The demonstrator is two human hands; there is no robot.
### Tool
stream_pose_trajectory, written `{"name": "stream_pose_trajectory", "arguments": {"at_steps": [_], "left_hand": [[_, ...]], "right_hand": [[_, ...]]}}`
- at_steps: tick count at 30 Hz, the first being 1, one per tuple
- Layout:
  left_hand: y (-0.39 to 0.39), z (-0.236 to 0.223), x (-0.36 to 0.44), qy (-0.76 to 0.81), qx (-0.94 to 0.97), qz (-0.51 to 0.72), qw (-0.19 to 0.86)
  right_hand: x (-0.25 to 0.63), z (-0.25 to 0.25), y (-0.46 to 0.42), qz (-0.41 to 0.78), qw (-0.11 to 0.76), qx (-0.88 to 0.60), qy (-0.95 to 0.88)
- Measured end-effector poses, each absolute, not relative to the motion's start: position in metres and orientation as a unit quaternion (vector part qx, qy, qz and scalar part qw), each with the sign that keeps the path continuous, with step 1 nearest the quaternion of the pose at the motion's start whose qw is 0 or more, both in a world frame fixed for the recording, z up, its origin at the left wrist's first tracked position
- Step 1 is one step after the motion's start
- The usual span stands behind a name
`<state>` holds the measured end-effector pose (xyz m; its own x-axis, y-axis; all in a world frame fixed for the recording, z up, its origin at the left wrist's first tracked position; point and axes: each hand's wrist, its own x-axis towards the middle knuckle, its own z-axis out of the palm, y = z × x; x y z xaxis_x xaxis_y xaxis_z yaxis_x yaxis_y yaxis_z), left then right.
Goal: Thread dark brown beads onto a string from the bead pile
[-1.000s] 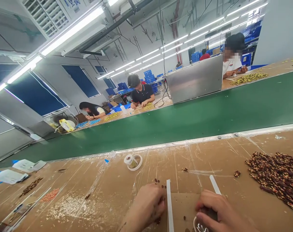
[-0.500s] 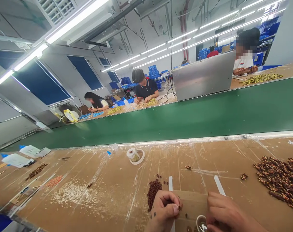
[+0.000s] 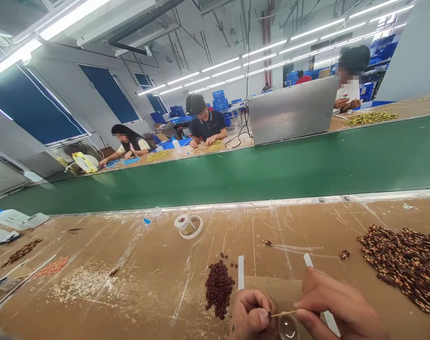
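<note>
Over the cardboard-covered tabletop, the right hand pinches a thin wooden stick, its tip touching a dark bead pinched by the left hand, just beside a heap of beads.

Just above the left hand, a bead heap and a white strip block its forward path.

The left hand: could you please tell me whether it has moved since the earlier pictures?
Yes, the left hand moved right, from left of the white strip to right of it.
</note>
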<state>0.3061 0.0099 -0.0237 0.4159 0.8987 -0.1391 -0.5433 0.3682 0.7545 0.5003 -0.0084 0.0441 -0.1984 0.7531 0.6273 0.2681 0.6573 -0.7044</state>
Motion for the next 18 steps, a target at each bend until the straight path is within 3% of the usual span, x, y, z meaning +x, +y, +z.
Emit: {"name": "stream_pose_trajectory", "arguments": {"at_steps": [18], "left_hand": [[0.007,-0.031,0.304,0.278,0.305,0.460,0.786]], "right_hand": [[0.504,0.035,-0.007,0.229,0.503,-0.353,-0.755]]}}
